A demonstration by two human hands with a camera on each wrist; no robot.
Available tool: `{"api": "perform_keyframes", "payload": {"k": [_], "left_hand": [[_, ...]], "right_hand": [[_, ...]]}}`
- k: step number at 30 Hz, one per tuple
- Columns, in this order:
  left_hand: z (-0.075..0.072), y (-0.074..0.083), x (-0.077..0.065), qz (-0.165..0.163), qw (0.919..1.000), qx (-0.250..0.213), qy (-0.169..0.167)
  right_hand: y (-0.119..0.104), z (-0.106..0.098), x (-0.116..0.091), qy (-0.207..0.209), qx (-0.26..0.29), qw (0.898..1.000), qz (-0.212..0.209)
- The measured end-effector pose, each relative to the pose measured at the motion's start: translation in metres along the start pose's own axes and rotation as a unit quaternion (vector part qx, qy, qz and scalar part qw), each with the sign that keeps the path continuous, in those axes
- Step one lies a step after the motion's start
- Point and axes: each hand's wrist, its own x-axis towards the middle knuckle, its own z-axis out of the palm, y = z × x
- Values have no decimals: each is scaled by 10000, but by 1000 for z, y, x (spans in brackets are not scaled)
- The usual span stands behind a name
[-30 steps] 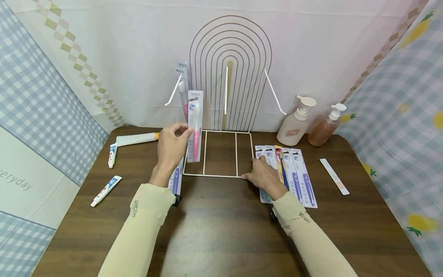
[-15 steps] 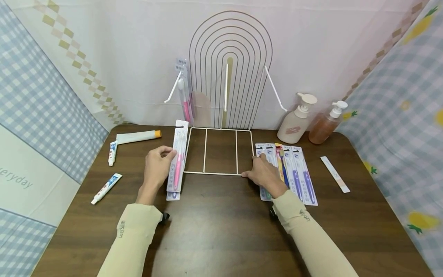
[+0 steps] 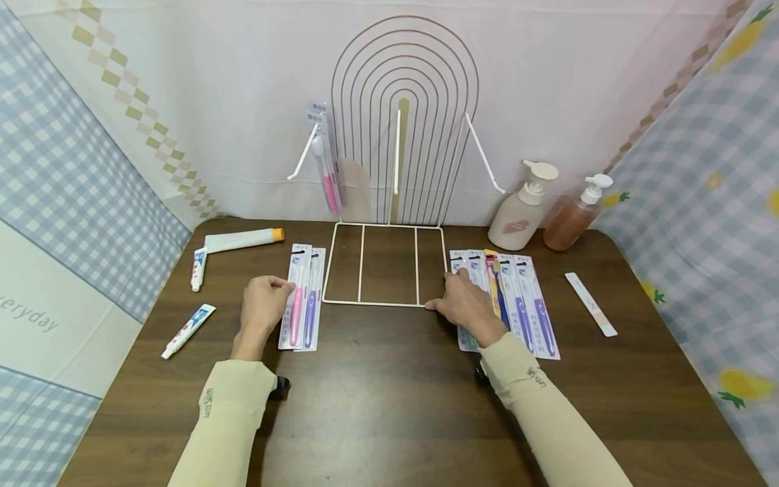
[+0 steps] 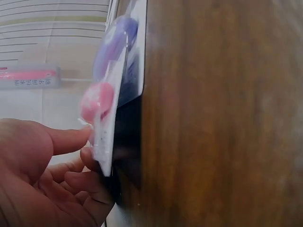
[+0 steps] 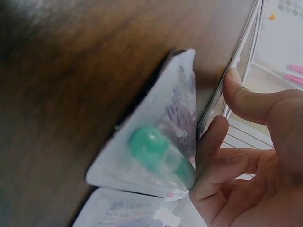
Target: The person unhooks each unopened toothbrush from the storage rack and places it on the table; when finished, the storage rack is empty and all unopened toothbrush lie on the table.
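My left hand point(image 3: 262, 308) pinches the left edge of a packaged pink toothbrush point(image 3: 296, 314), low over the table. That pack overlaps a packaged purple toothbrush point(image 3: 312, 308) lying on its right. In the left wrist view, thumb and fingertips grip the edge of the pink toothbrush's card point(image 4: 110, 142), which slants off the wood. My right hand point(image 3: 465, 304) holds the front right corner of a white wire rack point(image 3: 377, 304), thumb on the wire and fingers curled at its side. Beside those fingers, the right wrist view shows a green-handled packaged toothbrush point(image 5: 149, 146).
Packaged toothbrushes hang on the rack's left hook point(image 3: 302, 157); the middle hook point(image 3: 397, 152) and right hook point(image 3: 485, 159) jut forward. Several packs point(image 3: 529, 304) lie under and beside my right forearm. Pump bottles point(image 3: 517, 220) stand back right; toothpaste tubes point(image 3: 189, 331) lie left.
My left hand has brought the pink toothbrush pack down and left from in front of the rack to beside the purple one. The right hand has stayed at the rack's corner.
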Motion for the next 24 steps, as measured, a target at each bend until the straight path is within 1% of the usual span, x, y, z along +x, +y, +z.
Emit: {"api": "perform_keyframes", "payload": {"k": [3, 5, 6, 7, 11, 13, 14, 18, 19, 20, 22, 24], "left_hand": [[-1, 2, 0, -52, 9998, 167, -39], [-1, 4, -1, -97, 9997, 234, -29], [-1, 4, -1, -110, 9996, 267, -31], [-1, 5, -1, -116, 9995, 294, -20], [0, 6, -2, -108, 9991, 410, 24], [0, 8, -4, -90, 9989, 450, 48], [0, 9, -5, -87, 9989, 468, 56], [-2, 15, -9, -80, 9986, 527, 44], [-3, 19, -11, -87, 9987, 508, 10], [-4, 22, -11, -16, 9986, 528, 69], [-6, 28, -10, 238, 9983, 471, 244], [-13, 53, -19, 461, 9979, 229, 389]], "right_hand": [[2, 2, 3, 48, 16, 10000, 28], [3, 3, 4, -4, -5, 10000, 37], [6, 7, 8, 61, -19, 10000, 13], [5, 6, 7, 47, 16, 10000, 59], [9, 10, 10, 73, -40, 10000, -24], [4, 4, 4, -20, -1, 10000, 10], [6, 6, 4, -12, -41, 10000, -24], [-6, -6, -8, -129, 25, 9999, 82], [-3, -2, -5, -81, -4, 10000, 43], [-3, -2, -6, -70, 0, 10000, 28], [-4, -4, -6, -74, 6, 10000, -8], [-5, -6, -8, -27, -16, 10000, -44]]}}
